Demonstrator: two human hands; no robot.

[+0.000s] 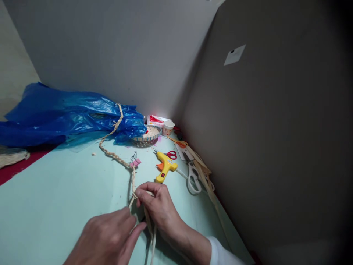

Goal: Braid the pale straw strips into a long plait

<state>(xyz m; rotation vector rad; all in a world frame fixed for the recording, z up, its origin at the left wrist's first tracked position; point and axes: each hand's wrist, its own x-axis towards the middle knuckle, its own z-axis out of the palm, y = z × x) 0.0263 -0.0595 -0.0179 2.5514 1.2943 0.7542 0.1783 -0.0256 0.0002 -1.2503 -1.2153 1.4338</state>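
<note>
A braided straw cord (pixel 114 156) runs from across the blue plastic bag down to my hands, with a pink binder clip (pixel 135 162) on it. My right hand (pixel 158 206) pinches pale strands at the cord's lower end. Lower and to the left, my left hand (pixel 110 235) has its fingers curled round a strand that leads up to the braid; its thumb points right. Loose strands (pixel 153 239) hang down between and below the hands.
The blue bag (pixel 68 114) covers the back left. Behind my hands lie a yellow glue gun (pixel 166 166), red-handled scissors (pixel 171 155) and white-handled scissors (pixel 193 180). A round basket (pixel 149 134) and paper cup (pixel 168 128) stand farther back. Grey walls (pixel 261 129) close in the table.
</note>
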